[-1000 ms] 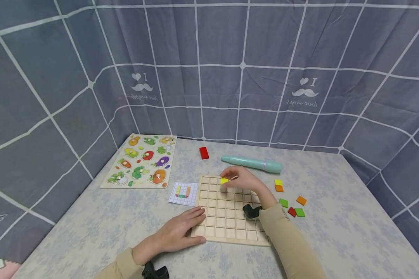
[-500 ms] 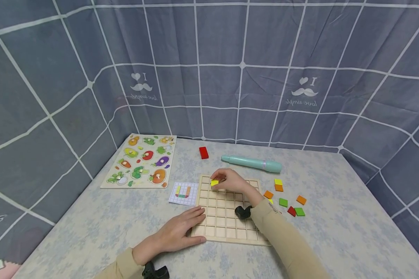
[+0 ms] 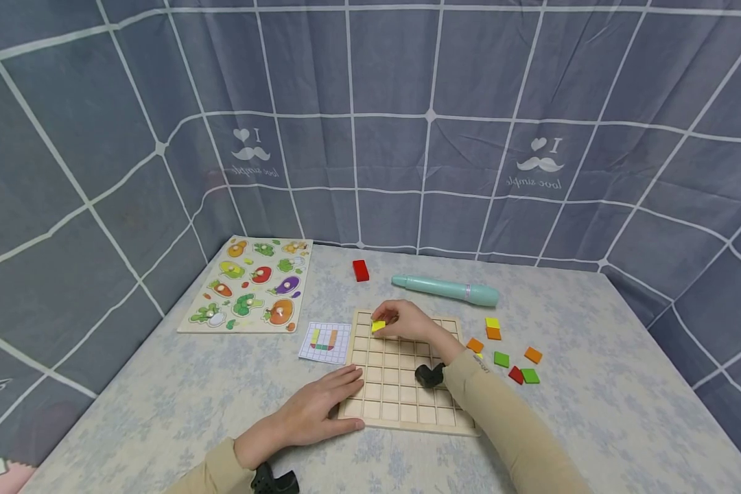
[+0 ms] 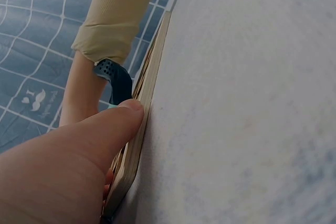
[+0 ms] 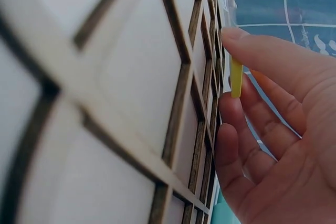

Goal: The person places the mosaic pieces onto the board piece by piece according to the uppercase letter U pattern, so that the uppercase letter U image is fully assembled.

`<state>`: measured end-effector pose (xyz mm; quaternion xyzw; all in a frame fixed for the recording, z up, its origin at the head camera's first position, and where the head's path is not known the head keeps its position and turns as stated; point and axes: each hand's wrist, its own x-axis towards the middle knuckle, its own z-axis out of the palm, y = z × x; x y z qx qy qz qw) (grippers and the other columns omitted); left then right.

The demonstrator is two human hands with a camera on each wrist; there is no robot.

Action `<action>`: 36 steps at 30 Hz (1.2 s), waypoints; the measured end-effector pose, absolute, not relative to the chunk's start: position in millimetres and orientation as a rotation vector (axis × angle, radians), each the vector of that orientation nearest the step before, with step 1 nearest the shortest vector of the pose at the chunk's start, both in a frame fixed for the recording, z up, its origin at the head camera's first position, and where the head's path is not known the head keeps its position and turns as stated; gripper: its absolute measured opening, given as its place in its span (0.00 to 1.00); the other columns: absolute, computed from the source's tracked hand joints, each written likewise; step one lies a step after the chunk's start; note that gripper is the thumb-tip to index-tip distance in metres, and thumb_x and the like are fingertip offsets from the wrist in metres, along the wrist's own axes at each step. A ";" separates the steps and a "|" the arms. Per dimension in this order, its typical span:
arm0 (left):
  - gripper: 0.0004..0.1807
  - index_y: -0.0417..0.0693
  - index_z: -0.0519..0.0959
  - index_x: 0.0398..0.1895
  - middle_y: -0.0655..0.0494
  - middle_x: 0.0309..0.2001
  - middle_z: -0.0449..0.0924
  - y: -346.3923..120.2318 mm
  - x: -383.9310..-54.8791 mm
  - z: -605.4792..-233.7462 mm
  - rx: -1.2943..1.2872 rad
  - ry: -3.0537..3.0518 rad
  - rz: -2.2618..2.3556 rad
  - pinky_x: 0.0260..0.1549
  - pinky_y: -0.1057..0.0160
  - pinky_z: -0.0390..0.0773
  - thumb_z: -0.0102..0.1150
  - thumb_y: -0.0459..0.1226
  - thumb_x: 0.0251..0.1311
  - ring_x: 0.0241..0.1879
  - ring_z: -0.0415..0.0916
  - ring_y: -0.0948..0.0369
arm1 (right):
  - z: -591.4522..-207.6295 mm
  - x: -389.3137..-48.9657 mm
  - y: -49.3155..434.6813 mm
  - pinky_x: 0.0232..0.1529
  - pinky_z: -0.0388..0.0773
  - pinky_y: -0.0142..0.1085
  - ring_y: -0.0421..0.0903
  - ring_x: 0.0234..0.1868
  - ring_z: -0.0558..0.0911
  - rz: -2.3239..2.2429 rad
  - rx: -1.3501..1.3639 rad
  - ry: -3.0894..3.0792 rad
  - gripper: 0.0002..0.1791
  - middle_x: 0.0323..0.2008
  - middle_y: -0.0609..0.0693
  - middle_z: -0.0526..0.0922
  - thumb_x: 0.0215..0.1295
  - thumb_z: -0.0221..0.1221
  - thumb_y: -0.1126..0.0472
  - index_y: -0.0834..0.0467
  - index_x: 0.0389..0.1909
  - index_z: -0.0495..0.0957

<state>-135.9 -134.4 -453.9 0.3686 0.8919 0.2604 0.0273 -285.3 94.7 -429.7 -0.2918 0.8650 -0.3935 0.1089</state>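
Observation:
A pale wooden grid board (image 3: 390,394) lies in the middle of the table. Over its upper left cells, my right hand (image 3: 405,320) pinches a small yellow square tile (image 3: 378,326). In the right wrist view the tile (image 5: 237,77) stands on edge between thumb and fingers, close to the grid; whether it touches the board I cannot tell. My left hand (image 3: 313,410) rests on the board's lower left edge, fingers relaxed; the left wrist view has its thumb (image 4: 113,129) against the side. Left of the board is a gridded card (image 3: 324,342) with a coloured U shape.
Several loose tiles, including an orange tile (image 3: 533,354), a green tile (image 3: 501,359) and a red tile (image 3: 516,374), lie right of the board. Behind it are a red block (image 3: 361,270) and a teal tube (image 3: 444,289). A vegetable puzzle (image 3: 247,288) lies far left.
My right hand has moved left with the yellow tile along the board's top row, then dipped slightly. Orange and yellow tiles have come into sight beside the sleeve. The left hand has stayed still.

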 end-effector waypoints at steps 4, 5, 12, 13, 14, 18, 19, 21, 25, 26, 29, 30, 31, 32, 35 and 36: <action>0.38 0.41 0.65 0.67 0.51 0.69 0.58 -134.4 -136.0 -454.0 1.139 2.758 0.804 0.64 0.54 0.59 0.50 0.59 0.62 0.70 0.51 0.57 | -432.8 -288.5 94.5 0.39 0.75 0.36 0.43 0.37 0.76 -1.131 -0.868 2.555 0.14 0.34 0.45 0.79 0.54 0.69 0.59 0.55 0.41 0.80; 0.38 0.41 0.65 0.67 0.51 0.69 0.58 -134.5 -136.1 -454.2 1.141 2.761 0.802 0.64 0.54 0.60 0.50 0.59 0.62 0.70 0.51 0.57 | -433.7 -289.2 94.4 0.38 0.75 0.36 0.42 0.36 0.75 -1.123 -0.870 2.559 0.14 0.34 0.44 0.79 0.53 0.69 0.59 0.55 0.41 0.80; 0.38 0.41 0.65 0.67 0.51 0.69 0.58 -134.7 -136.3 -455.3 1.149 2.769 0.794 0.64 0.54 0.59 0.50 0.59 0.62 0.70 0.51 0.57 | -435.4 -289.7 92.3 0.37 0.74 0.35 0.42 0.35 0.74 -1.094 -0.881 2.578 0.14 0.33 0.44 0.78 0.52 0.70 0.57 0.54 0.40 0.81; 0.38 0.41 0.65 0.67 0.51 0.69 0.58 -134.7 -136.3 -455.3 1.149 2.771 0.792 0.64 0.54 0.59 0.50 0.59 0.62 0.70 0.51 0.57 | -435.4 -289.5 92.2 0.37 0.75 0.35 0.42 0.35 0.74 -1.094 -0.881 2.580 0.14 0.33 0.44 0.78 0.52 0.70 0.57 0.54 0.40 0.81; 0.39 0.41 0.65 0.67 0.51 0.69 0.58 -134.8 -136.3 -455.3 1.149 2.773 0.792 0.64 0.54 0.60 0.50 0.59 0.62 0.70 0.51 0.57 | -435.3 -289.3 92.0 0.37 0.75 0.35 0.42 0.35 0.75 -1.091 -0.880 2.582 0.14 0.33 0.44 0.78 0.52 0.70 0.57 0.54 0.40 0.81; 0.39 0.41 0.66 0.66 0.51 0.69 0.59 -134.8 -136.2 -455.2 1.154 2.777 0.790 0.64 0.54 0.60 0.50 0.59 0.62 0.70 0.51 0.57 | -434.7 -288.5 92.0 0.37 0.75 0.34 0.42 0.35 0.75 -1.085 -0.874 2.585 0.14 0.33 0.44 0.78 0.52 0.70 0.58 0.54 0.40 0.81; 0.39 0.40 0.66 0.66 0.51 0.69 0.59 -134.8 -136.2 -455.1 1.154 2.777 0.792 0.64 0.54 0.60 0.50 0.59 0.62 0.70 0.51 0.57 | -434.5 -288.3 92.1 0.37 0.75 0.34 0.41 0.35 0.75 -1.084 -0.874 2.586 0.14 0.33 0.44 0.78 0.52 0.70 0.58 0.54 0.40 0.81; 0.39 0.40 0.66 0.66 0.51 0.69 0.59 -134.7 -136.2 -455.1 1.155 2.776 0.795 0.64 0.54 0.60 0.50 0.59 0.62 0.70 0.51 0.57 | -434.1 -288.0 92.4 0.37 0.75 0.34 0.41 0.35 0.75 -1.079 -0.875 2.585 0.14 0.33 0.44 0.78 0.52 0.70 0.58 0.54 0.40 0.81; 0.39 0.40 0.65 0.67 0.51 0.69 0.59 -134.5 -136.6 -455.1 1.159 2.775 0.796 0.64 0.54 0.59 0.50 0.59 0.62 0.70 0.51 0.57 | -432.9 -287.5 92.1 0.36 0.75 0.33 0.41 0.35 0.75 -1.070 -0.873 2.588 0.14 0.33 0.44 0.78 0.52 0.70 0.59 0.54 0.40 0.81; 0.39 0.40 0.65 0.67 0.51 0.69 0.59 -134.4 -136.7 -455.0 1.160 2.776 0.795 0.64 0.54 0.59 0.50 0.59 0.62 0.70 0.51 0.57 | -432.8 -287.4 92.1 0.37 0.76 0.33 0.41 0.35 0.75 -1.072 -0.875 2.587 0.14 0.33 0.45 0.78 0.52 0.70 0.59 0.55 0.40 0.81; 0.39 0.40 0.65 0.67 0.50 0.69 0.59 -134.2 -136.5 -454.7 1.160 2.776 0.792 0.65 0.55 0.59 0.50 0.59 0.62 0.70 0.51 0.57 | -432.5 -286.8 91.9 0.37 0.76 0.33 0.41 0.35 0.75 -1.075 -0.875 2.587 0.14 0.34 0.45 0.79 0.51 0.70 0.60 0.56 0.40 0.81; 0.39 0.40 0.65 0.67 0.50 0.69 0.59 -134.2 -136.4 -454.7 1.158 2.776 0.792 0.64 0.55 0.59 0.50 0.59 0.62 0.70 0.51 0.57 | -432.3 -286.4 92.0 0.38 0.76 0.33 0.41 0.35 0.75 -1.076 -0.875 2.585 0.15 0.34 0.46 0.79 0.51 0.70 0.60 0.56 0.40 0.81; 0.39 0.40 0.65 0.67 0.50 0.69 0.59 -134.2 -136.2 -454.6 1.156 2.776 0.792 0.64 0.54 0.60 0.50 0.59 0.62 0.70 0.52 0.57 | -432.1 -285.9 92.1 0.38 0.76 0.33 0.41 0.36 0.75 -1.076 -0.874 2.583 0.15 0.35 0.46 0.79 0.51 0.70 0.60 0.56 0.40 0.81; 0.39 0.40 0.65 0.67 0.51 0.69 0.59 -134.2 -136.0 -454.5 1.153 2.776 0.791 0.64 0.54 0.60 0.50 0.59 0.62 0.70 0.52 0.57 | -431.6 -285.3 92.2 0.39 0.76 0.34 0.42 0.36 0.76 -1.074 -0.874 2.580 0.15 0.35 0.46 0.79 0.51 0.70 0.60 0.56 0.41 0.81; 0.39 0.40 0.66 0.66 0.51 0.69 0.59 -134.1 -135.6 -454.6 1.147 2.776 0.789 0.64 0.54 0.60 0.50 0.59 0.62 0.69 0.52 0.57 | -429.4 -283.4 92.4 0.41 0.76 0.34 0.42 0.38 0.76 -1.057 -0.863 2.561 0.16 0.37 0.45 0.79 0.51 0.70 0.59 0.55 0.42 0.80; 0.39 0.40 0.66 0.66 0.51 0.69 0.59 -134.0 -135.4 -454.6 1.146 2.777 0.788 0.64 0.54 0.60 0.50 0.59 0.62 0.69 0.52 0.57 | -428.5 -282.8 92.6 0.42 0.76 0.35 0.42 0.38 0.76 -1.054 -0.860 2.551 0.17 0.37 0.45 0.79 0.51 0.70 0.59 0.55 0.42 0.80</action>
